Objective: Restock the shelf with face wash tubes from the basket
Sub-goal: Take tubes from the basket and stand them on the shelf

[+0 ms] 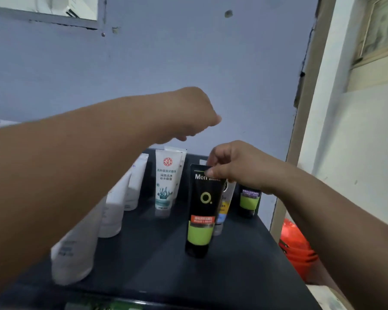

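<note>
The black face wash tube with a lime-green band (201, 211) is pinched at its flat crimped top between the thumb and fingers (214, 156) of the right hand (240, 166). Its cap end appears to be set on the dark flat shelf (155, 260), toward the front middle. The left hand (188, 113) is held above the back row, over a white tube printed with teal seaweed (166, 182). Its fingers are curled loosely downward and nothing is seen in them.

The main risk is judged to be toppling. The tube is tall, is stood on a narrow cap and is tilted slightly, so a release before it is squared up could let it fall. A grey tube with a yellow label (223, 206) stands just behind it, and a second black and green tube (249, 200) is near that one, so a backward fall could carry both over. The left forearm is stretched over the row of plain white tubes (114, 211) on the left, and these could be swept down if the arm is drawn back low.
</note>
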The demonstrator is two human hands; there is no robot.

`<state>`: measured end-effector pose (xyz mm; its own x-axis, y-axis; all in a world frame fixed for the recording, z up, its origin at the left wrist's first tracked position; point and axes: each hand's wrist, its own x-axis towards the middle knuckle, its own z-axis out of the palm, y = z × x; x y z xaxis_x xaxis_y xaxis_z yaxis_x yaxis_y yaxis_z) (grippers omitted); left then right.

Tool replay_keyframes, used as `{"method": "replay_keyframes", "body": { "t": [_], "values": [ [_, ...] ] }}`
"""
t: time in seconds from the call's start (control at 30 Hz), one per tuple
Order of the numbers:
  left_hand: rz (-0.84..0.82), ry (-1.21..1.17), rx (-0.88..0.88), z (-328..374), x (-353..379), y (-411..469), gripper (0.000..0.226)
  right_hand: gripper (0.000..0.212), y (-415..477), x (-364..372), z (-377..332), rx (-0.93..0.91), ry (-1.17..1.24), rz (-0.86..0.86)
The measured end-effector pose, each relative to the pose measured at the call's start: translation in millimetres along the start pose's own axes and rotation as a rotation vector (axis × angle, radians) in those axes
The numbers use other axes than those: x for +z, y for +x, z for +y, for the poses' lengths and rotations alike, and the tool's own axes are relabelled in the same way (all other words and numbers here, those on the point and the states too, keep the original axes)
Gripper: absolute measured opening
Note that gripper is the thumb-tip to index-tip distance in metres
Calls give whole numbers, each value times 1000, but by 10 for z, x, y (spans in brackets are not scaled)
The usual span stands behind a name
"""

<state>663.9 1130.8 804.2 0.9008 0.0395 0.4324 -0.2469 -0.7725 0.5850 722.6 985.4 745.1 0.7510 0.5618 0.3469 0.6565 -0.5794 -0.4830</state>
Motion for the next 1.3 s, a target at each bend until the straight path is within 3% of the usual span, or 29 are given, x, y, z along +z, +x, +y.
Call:
{"method": "replay_keyframes", "body": {
  "t": [0.1, 0.17, 0.33, 0.47, 0.67, 0.8, 0.87, 0.93, 1.03, 1.17, 1.3],
  "values": [
    [46, -20, -60, 11, 163, -131, 33, 5, -32, 32, -39, -16, 27, 29],
    [85, -2, -99, -56, 236, -193, 16, 6, -22, 70, -53, -21, 33, 41],
    [141, -98, -269, -348, 396, -361, 42, 11, 23, 236, -48, 24, 271, 68],
    [70, -253, -313, -565, 675, -562, 30, 3, -78, 196, -25, 21, 359, 56],
    [-28, -295, -380, -821, 1084, -737, 36, 14, -373, 27, 373, 172, 406, 328],
    [-36, -345, -396, -918, 1165, -726, 27, 41, -441, 297, 824, 413, 376, 201],
    [-22, -357, -396, -944, 1172, -701, 25, 62, -407, 438, 966, 480, 430, 73],
    [0, -356, -391, -974, 1182, -676, 25, 69, -343, 552, 1052, 506, 531, -10],
    [14, -358, -387, -1013, 1205, -657, 27, 55, -261, 688, 1084, 460, 582, -67],
    [27, -349, -379, -1053, 1230, -648, 31, 28, -226, 762, 1014, 373, 610, -20],
    [36, -336, -370, -1077, 1231, -644, 32, 30, -164, 815, 1042, 347, 615, -18]
  ]
}}
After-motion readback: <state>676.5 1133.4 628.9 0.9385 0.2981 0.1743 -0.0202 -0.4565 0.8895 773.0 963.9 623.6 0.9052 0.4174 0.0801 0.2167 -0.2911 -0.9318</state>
